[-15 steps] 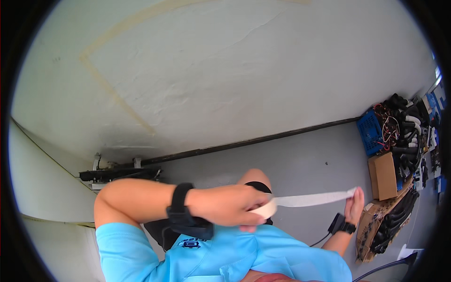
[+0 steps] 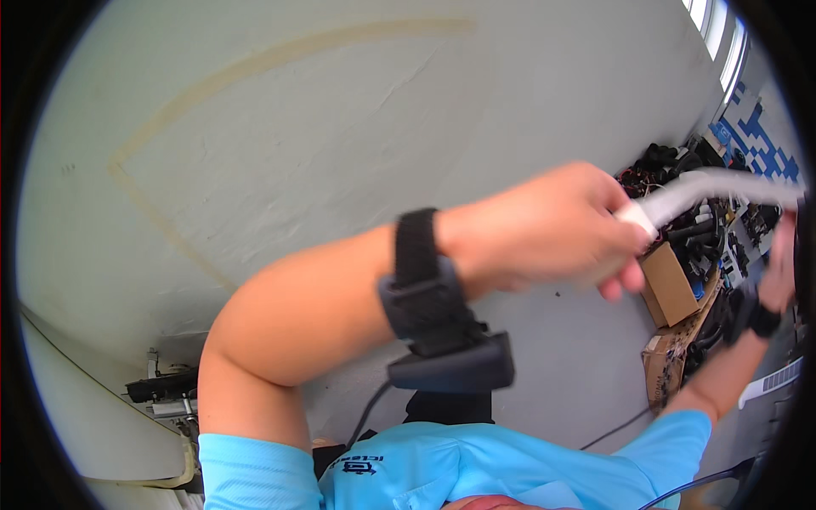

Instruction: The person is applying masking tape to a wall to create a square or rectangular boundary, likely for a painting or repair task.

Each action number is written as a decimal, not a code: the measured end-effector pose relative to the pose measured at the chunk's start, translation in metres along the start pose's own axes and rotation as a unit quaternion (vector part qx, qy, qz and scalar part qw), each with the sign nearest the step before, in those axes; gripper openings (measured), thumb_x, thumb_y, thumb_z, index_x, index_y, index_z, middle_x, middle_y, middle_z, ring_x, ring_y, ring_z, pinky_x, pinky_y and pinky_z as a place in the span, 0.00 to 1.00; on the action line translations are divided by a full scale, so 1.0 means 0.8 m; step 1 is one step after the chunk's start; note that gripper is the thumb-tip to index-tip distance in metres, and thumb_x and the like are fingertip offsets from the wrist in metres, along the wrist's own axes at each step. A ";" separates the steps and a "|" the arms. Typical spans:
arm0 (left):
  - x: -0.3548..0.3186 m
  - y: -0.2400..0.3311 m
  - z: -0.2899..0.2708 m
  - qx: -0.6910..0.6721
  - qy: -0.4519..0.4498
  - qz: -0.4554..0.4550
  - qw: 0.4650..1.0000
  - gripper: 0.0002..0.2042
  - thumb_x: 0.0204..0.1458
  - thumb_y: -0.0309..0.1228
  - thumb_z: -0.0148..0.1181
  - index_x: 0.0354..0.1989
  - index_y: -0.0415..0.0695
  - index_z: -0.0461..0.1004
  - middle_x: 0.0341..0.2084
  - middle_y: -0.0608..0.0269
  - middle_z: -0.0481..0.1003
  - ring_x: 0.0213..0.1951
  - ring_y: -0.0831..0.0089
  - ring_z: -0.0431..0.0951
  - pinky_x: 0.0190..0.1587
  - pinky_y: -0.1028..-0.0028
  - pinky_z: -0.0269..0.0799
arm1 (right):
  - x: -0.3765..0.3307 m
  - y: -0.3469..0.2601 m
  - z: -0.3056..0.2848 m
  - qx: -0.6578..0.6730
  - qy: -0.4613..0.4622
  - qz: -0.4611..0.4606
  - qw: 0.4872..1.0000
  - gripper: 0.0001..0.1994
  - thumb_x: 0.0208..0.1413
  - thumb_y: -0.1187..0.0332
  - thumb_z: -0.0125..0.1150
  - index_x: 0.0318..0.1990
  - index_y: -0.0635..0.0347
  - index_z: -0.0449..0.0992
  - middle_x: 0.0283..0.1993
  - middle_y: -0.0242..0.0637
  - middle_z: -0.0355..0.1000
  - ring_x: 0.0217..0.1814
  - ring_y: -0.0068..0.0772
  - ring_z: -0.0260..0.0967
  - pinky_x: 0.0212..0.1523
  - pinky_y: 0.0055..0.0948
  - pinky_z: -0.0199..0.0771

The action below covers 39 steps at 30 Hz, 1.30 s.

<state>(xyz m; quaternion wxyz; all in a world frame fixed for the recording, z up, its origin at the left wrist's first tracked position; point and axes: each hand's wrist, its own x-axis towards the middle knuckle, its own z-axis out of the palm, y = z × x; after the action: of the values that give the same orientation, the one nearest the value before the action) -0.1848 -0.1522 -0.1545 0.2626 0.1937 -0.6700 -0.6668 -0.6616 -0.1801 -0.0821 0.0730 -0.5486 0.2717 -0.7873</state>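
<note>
My left hand (image 2: pixel 548 228), raised in front of the wall, is closed around a small roll of whitish masking tape (image 2: pixel 636 219). A pale strip of tape (image 2: pixel 705 184) runs from the roll toward the right rim of the picture, slightly bowed and smeared by motion. At its far end my right hand (image 2: pixel 777 265) pinches the strip; this hand is blurred and its fingertips are partly cut off by the dark rim. Both wrists carry black straps, the left one with a dark box (image 2: pixel 455 365) and a cable.
A large pale wall (image 2: pixel 340 153) fills the upper left, with a yellowish tape line (image 2: pixel 191 85) stuck on it. At the right stand an open cardboard box (image 2: pixel 670 285) and a heap of black parts and wires. Metal hardware (image 2: pixel 161 388) lies at the wall's foot, lower left.
Both hands have moved up and to the right, with the roll and the strip between them. The view has turned rightward, showing windows and a blue-and-white wall pattern.
</note>
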 end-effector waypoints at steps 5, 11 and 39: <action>-0.076 -0.027 -0.090 0.058 0.271 -0.085 0.957 0.12 0.52 0.30 0.46 0.40 0.33 0.65 0.25 0.64 0.71 0.27 0.80 0.70 0.33 0.79 0.67 | -0.045 0.139 0.360 0.209 -0.188 0.045 0.959 0.11 0.51 0.70 0.52 0.42 0.62 0.69 0.37 0.30 0.68 0.36 0.16 0.62 0.40 0.15 0.61; -0.173 -0.079 -0.090 0.017 0.353 -0.181 0.918 0.11 0.51 0.27 0.46 0.39 0.34 0.62 0.25 0.58 0.72 0.26 0.77 0.72 0.31 0.77 0.69 | -0.158 0.194 0.515 0.160 -0.223 0.111 0.955 0.07 0.50 0.69 0.52 0.37 0.58 0.73 0.27 0.23 0.66 0.30 0.14 0.59 0.32 0.15 0.59; -0.045 -0.297 -0.041 -0.163 0.243 -0.051 0.955 0.13 0.53 0.24 0.42 0.47 0.36 0.55 0.37 0.52 0.70 0.40 0.71 0.71 0.47 0.73 0.63 | -0.156 0.214 0.536 0.054 -0.315 0.030 0.947 0.09 0.43 0.72 0.59 0.30 0.60 0.64 0.27 0.27 0.64 0.31 0.17 0.60 0.36 0.17 0.62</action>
<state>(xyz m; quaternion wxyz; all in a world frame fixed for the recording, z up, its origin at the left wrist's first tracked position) -0.1579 -0.1645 -0.3954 0.4115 0.3381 -0.4574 -0.7122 -0.2571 -0.4218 -0.1642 0.2081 -0.7552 0.2083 -0.5856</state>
